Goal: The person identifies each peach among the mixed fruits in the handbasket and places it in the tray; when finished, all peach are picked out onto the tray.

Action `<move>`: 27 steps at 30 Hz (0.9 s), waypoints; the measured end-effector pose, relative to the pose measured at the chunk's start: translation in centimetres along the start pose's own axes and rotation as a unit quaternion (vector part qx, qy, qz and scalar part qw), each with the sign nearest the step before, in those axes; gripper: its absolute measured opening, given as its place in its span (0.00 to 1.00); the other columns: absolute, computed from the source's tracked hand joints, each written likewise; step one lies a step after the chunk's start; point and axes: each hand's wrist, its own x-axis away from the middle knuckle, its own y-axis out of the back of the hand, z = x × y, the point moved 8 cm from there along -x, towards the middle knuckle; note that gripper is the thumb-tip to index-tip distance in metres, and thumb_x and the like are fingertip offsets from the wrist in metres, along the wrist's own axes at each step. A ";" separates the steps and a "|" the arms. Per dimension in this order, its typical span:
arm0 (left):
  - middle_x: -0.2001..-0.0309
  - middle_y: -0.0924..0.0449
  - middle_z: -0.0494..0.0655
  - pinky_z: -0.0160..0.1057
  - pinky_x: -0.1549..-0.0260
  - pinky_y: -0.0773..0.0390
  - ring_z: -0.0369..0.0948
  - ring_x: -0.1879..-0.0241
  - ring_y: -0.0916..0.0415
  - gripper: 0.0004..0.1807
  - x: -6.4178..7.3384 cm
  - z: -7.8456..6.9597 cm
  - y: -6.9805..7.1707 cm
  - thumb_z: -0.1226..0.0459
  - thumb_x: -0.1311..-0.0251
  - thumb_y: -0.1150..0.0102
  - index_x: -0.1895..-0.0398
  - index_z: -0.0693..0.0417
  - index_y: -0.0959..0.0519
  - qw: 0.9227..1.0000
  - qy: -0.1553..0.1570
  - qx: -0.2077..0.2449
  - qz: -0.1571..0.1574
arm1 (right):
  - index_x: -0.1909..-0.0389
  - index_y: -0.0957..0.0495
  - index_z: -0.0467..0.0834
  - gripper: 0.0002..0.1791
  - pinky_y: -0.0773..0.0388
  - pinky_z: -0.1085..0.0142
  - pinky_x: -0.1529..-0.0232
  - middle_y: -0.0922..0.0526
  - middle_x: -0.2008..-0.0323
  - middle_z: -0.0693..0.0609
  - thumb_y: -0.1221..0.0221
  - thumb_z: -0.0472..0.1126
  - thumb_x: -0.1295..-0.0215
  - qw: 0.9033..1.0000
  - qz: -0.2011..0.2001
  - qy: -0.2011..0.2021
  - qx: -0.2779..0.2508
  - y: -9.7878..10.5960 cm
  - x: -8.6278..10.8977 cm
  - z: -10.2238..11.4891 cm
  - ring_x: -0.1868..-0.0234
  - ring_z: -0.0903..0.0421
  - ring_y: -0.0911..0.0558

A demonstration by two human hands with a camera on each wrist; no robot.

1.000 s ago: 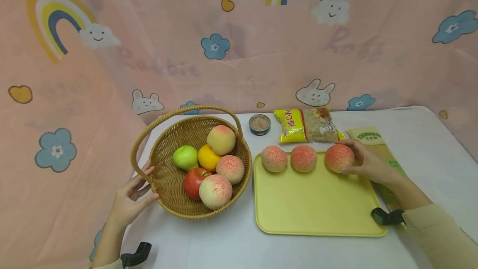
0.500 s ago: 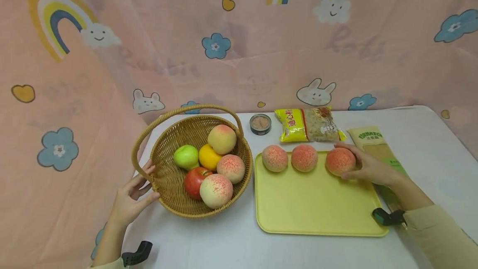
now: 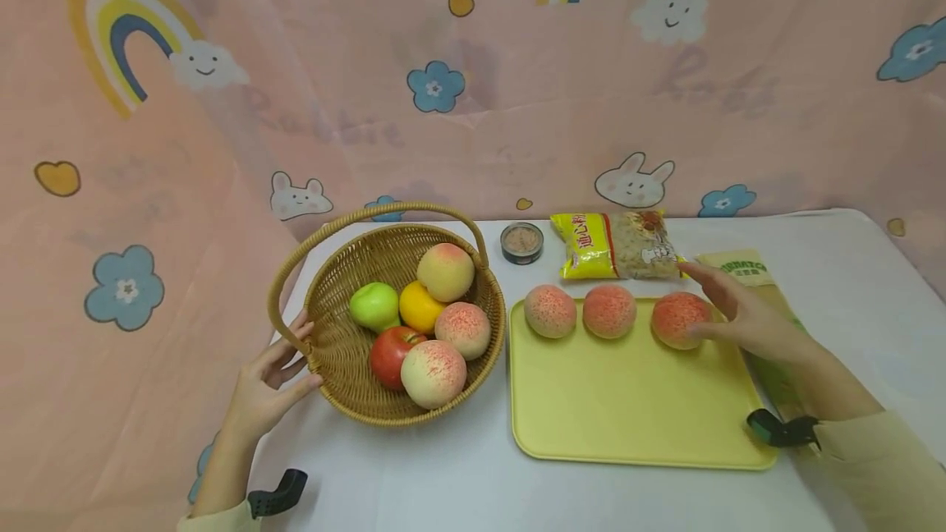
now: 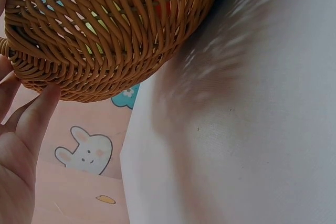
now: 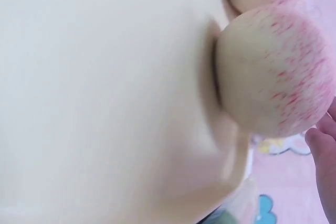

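Observation:
In the head view, my left hand (image 3: 269, 391) holds the left rim of a wicker basket (image 3: 336, 355) by the foot of its handle; its thumb (image 4: 39, 114) lies against the weave in the left wrist view. Inside are a green apple (image 3: 374, 307), a yellow fruit (image 3: 420, 308), a red apple (image 3: 393, 358) and several peaches (image 3: 433, 373). My right hand (image 3: 761, 327) is spread beside the rightmost peach (image 3: 676, 320) on the yellow tray (image 3: 628, 417). Its thumb overlaps the peach there; the right wrist view cannot settle whether they touch. Two more peaches (image 3: 609, 311) sit left in that row.
Behind the tray lie a yellow pasta bag (image 3: 621, 245) and a small round tin (image 3: 521, 243). A long green-and-tan packet (image 3: 769, 294) lies along the tray's right side, partly under my right forearm. A patterned pink cloth (image 3: 480, 146) hangs behind the white table (image 3: 414, 474).
My right hand's fingers have opened off the rightmost peach and moved slightly right, leaving it on the tray. The left hand stays at the basket. The whole head view has shifted slightly.

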 end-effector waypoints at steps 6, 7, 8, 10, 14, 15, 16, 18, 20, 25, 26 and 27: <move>0.30 0.52 0.73 0.29 0.45 0.27 0.35 0.34 0.37 0.35 0.0 0.0 0.0 0.87 0.57 0.40 0.40 0.82 0.38 1.000 0.007 -0.005 0.002 | 0.28 0.50 0.36 0.46 0.45 0.89 0.40 0.44 0.29 0.60 0.37 0.26 0.46 0.999 0.015 0.028 -0.005 -1.3 -0.6 3.2 0.34 0.81 0.45; 0.30 0.52 0.72 0.29 0.45 0.27 0.34 0.34 0.37 0.35 0.0 0.0 0.0 0.87 0.57 0.39 0.40 0.82 0.38 1.000 0.009 -0.007 0.002 | 0.28 0.50 0.37 0.46 0.45 0.89 0.40 0.44 0.29 0.61 0.37 0.26 0.45 0.999 0.020 0.032 -0.003 -1.6 -0.7 3.8 0.35 0.81 0.45; 0.30 0.52 0.71 0.29 0.45 0.27 0.34 0.33 0.37 0.36 0.0 0.0 0.0 0.87 0.57 0.39 0.40 0.82 0.38 1.000 0.011 -0.009 0.002 | 0.28 0.50 0.37 0.46 0.45 0.89 0.40 0.44 0.29 0.62 0.37 0.26 0.45 0.999 0.025 0.039 -0.002 -2.0 -0.9 4.3 0.35 0.81 0.45; 0.29 0.51 0.70 0.28 0.45 0.27 0.34 0.33 0.37 0.36 0.0 0.0 -0.1 0.87 0.57 0.39 0.39 0.81 0.38 1.000 0.014 -0.013 0.003 | 0.28 0.49 0.37 0.45 0.45 0.89 0.40 0.44 0.28 0.58 0.37 0.27 0.44 0.999 0.036 0.041 -0.001 -2.8 -1.3 5.2 0.34 0.80 0.45; 0.29 0.51 0.69 0.28 0.45 0.27 0.33 0.33 0.37 0.36 -0.1 0.1 -0.1 0.87 0.56 0.39 0.39 0.81 0.38 1.000 0.017 -0.014 0.003 | 0.29 0.46 0.40 0.43 0.45 0.87 0.39 0.42 0.29 0.46 0.35 0.31 0.44 0.997 0.060 0.053 0.011 -4.6 -2.1 6.9 0.34 0.79 0.44; 0.29 0.51 0.70 0.28 0.45 0.27 0.33 0.33 0.37 0.36 -0.1 0.1 -0.1 0.87 0.57 0.39 0.39 0.81 0.38 1.000 0.015 -0.014 0.003 | 0.29 0.45 0.41 0.43 0.45 0.87 0.39 0.42 0.29 0.43 0.34 0.33 0.44 0.996 0.067 0.053 0.012 -5.0 -2.4 7.3 0.34 0.79 0.44; 0.29 0.51 0.70 0.28 0.45 0.27 0.33 0.33 0.37 0.36 -0.1 0.1 0.0 0.87 0.57 0.39 0.39 0.81 0.38 1.000 0.013 -0.013 0.003 | 0.29 0.45 0.43 0.44 0.44 0.87 0.39 0.42 0.30 0.41 0.34 0.34 0.44 0.996 0.074 0.053 0.016 -5.5 -2.6 7.7 0.34 0.79 0.44; 0.30 0.52 0.71 0.28 0.45 0.27 0.34 0.34 0.37 0.36 -0.1 0.0 0.0 0.87 0.57 0.39 0.40 0.82 0.38 1.000 0.008 -0.011 0.002 | 0.29 0.45 0.43 0.44 0.44 0.85 0.38 0.42 0.30 0.41 0.33 0.36 0.44 0.994 0.094 0.062 0.010 -6.5 -3.2 8.7 0.33 0.77 0.43; 0.30 0.52 0.72 0.29 0.46 0.27 0.34 0.34 0.37 0.36 -0.1 0.0 0.0 0.88 0.58 0.39 0.40 0.82 0.38 1.000 0.004 -0.010 0.001 | 0.29 0.45 0.44 0.44 0.44 0.83 0.37 0.42 0.29 0.43 0.33 0.37 0.44 0.991 0.114 0.067 0.003 -7.5 -3.8 9.6 0.31 0.72 0.43; 0.30 0.52 0.72 0.28 0.46 0.27 0.34 0.34 0.37 0.36 -0.1 0.0 0.0 0.87 0.57 0.39 0.40 0.82 0.38 1.000 0.006 -0.010 0.002 | 0.29 0.44 0.48 0.44 0.41 0.76 0.34 0.40 0.29 0.51 0.32 0.43 0.44 0.986 0.151 0.073 0.004 -9.9 -5.2 11.6 0.29 0.55 0.40; 0.30 0.51 0.72 0.28 0.46 0.27 0.34 0.34 0.37 0.36 -0.1 0.0 0.0 0.87 0.57 0.39 0.40 0.82 0.38 1.000 0.008 -0.011 0.002 | 0.29 0.44 0.49 0.44 0.40 0.73 0.33 0.40 0.29 0.52 0.32 0.44 0.45 0.985 0.155 0.075 0.008 -10.4 -5.5 12.0 0.29 0.52 0.40; 0.30 0.51 0.72 0.28 0.46 0.27 0.34 0.34 0.37 0.36 0.0 0.0 0.0 0.87 0.57 0.39 0.40 0.82 0.38 1.000 0.009 -0.011 0.003 | 0.29 0.43 0.49 0.44 0.38 0.69 0.32 0.39 0.29 0.52 0.32 0.45 0.45 0.984 0.159 0.082 0.012 -10.8 -5.8 12.4 0.29 0.50 0.39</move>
